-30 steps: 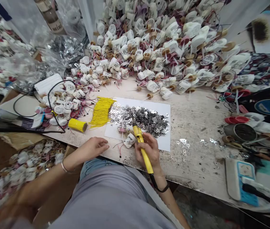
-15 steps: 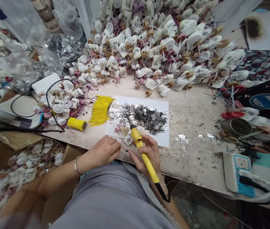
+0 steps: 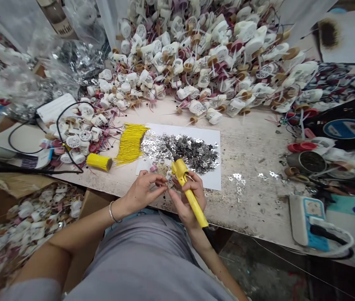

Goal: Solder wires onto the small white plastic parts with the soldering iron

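My right hand [image 3: 192,198] is wrapped round the yellow handle of a soldering iron [image 3: 192,200], its dark tip pointing up and left over loose metal pieces. Thumb and fingers of my left hand [image 3: 144,190] are pinched together on a thin wire [image 3: 167,187], close to my right fingertips. A small white plastic part [image 3: 170,180] lies partly hidden behind the fingers. Beyond both hands, a heap of small silvery metal pieces [image 3: 196,152] covers a white sheet [image 3: 211,182]. Yellow wires [image 3: 129,144] lie in a row at the sheet's left edge.
A tied yellow wire bundle [image 3: 97,161] lies left of the sheet. White plastic assemblies with wires [image 3: 196,75] are piled across the back. At right stand a metal can [image 3: 310,163] and a white and blue power socket [image 3: 309,223]. An open box [image 3: 33,221] holds more white parts at lower left.
My left hand has moved right and up, its fingers now meeting those of my right hand. The right hand and soldering iron have shifted slightly. The view has moved a little.
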Available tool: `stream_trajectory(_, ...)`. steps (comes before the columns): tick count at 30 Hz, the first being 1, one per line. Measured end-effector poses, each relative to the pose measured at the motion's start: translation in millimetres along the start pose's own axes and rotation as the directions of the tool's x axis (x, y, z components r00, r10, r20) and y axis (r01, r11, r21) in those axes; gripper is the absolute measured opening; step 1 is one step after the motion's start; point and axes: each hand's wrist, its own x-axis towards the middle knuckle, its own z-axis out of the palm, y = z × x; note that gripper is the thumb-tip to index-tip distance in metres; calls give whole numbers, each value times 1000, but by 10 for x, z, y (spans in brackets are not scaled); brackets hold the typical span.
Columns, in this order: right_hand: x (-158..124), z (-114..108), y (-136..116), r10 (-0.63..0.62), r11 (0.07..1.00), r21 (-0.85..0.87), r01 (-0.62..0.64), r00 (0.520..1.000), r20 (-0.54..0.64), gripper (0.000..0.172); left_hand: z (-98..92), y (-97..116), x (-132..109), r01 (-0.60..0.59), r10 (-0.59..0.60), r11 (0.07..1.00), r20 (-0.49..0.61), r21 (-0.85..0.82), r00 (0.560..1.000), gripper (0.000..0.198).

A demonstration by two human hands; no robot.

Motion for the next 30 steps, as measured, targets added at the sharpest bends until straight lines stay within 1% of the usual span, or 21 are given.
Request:
stream_trajectory(2, 10, 55, -4, 123, 992, 45, -122, 992, -20, 23, -15, 15, -16, -14, 14, 1000, 14, 9, 1000, 16)
stream_trajectory(3, 14, 77, -11, 159, 987, 39, -157, 987, -37, 24, -16, 16, -23, 5, -5, 1000, 12, -6, 1000, 17)
stream_trajectory(5, 15, 104, -26, 176, 984, 4, -176, 980, -96, 26, -1, 3, -30, 91, -92, 991, -7, -94, 996, 17)
stream_trajectory(7, 7, 108, -34, 131, 988, -58, -141, 979, -158, 26, 21, -22, -22, 195, -206, 952, -21, -235, 978, 19)
stream_trajectory(8, 1, 102, -35, 83, 990, -103, -101, 982, -173, 24, 29, -32, -13, 245, -257, 925, -3, -290, 967, 19)
stream_trajectory(9, -4, 91, -35, 21, 987, -151, -47, 985, -169, 22, 31, -37, -2, 291, -294, 905, 37, -312, 955, 20)
stream_trajectory(10, -10, 75, -35, -44, 981, -192, 17, 989, -141, 20, 27, -34, 10, 326, -314, 899, 89, -292, 945, 20)
stream_trajectory(11, -17, 53, -35, -103, 972, -219, 80, 990, -98, 18, 17, -22, 21, 342, -318, 911, 137, -230, 938, 19)
stream_trajectory(12, -26, 25, -36, -145, 965, -229, 129, 988, -57, 17, 1, -2, 33, 334, -310, 933, 173, -135, 935, 18)
stream_trajectory(14, -54, -58, -40, -189, 961, -211, 181, 982, -19, 14, -34, 52, 52, 268, -280, 960, 198, 85, 939, 16)
stream_trajectory(15, -74, -111, -43, -210, 958, -205, 201, 977, -24, 17, -51, 78, 59, 232, -264, 957, 196, 174, 944, 16)
stream_trajectory(16, -97, -171, -46, -242, 949, -215, 231, 970, -27, 25, -64, 98, 65, 205, -253, 950, 199, 236, 947, 16)
stream_trajectory(17, -122, -234, -49, -280, 932, -243, 267, 960, -18, 33, -73, 110, 70, 189, -249, 946, 213, 265, 945, 17)
stream_trajectory(19, -172, -350, -55, -345, 885, -318, 339, 938, 40, 45, -84, 102, 76, 190, -246, 956, 259, 225, 934, 17)
stream_trajectory(21, -212, -430, -55, -340, 870, -355, 343, 937, 72, 51, -92, 59, 80, 235, -256, 966, 301, 103, 919, 17)
stream_trajectory(23, -235, -463, -50, -308, 888, -348, 301, 951, 38, 54, -102, 3, 82, 312, -280, 949, 337, -44, 899, 13)
stream_trajectory(25, -238, -469, -46, -302, 890, -353, 289, 953, 18, 52, -118, -40, 86, 370, -306, 921, 354, -126, 884, 8)
stream_trajectory(26, -236, -473, -47, -312, 882, -362, 302, 950, 33, 50, -125, -53, 87, 376, -313, 918, 350, -125, 883, 7)
stream_trajectory(27, -234, -483, -53, -322, 871, -370, 324, 944, 67, 49, -129, -57, 89, 357, -311, 930, 331, -89, 891, 7)
stream_trajectory(28, -234, -502, -63, -330, 865, -367, 342, 939, 96, 50, -130, -55, 90, 317, -296, 948, 300, -21, 907, 7)
stream_trajectory(30, -250, -570, -100, -338, 868, -337, 365, 931, 137, 57, -114, -37, 92, 201, -232, 968, 222, 153, 947, 8)
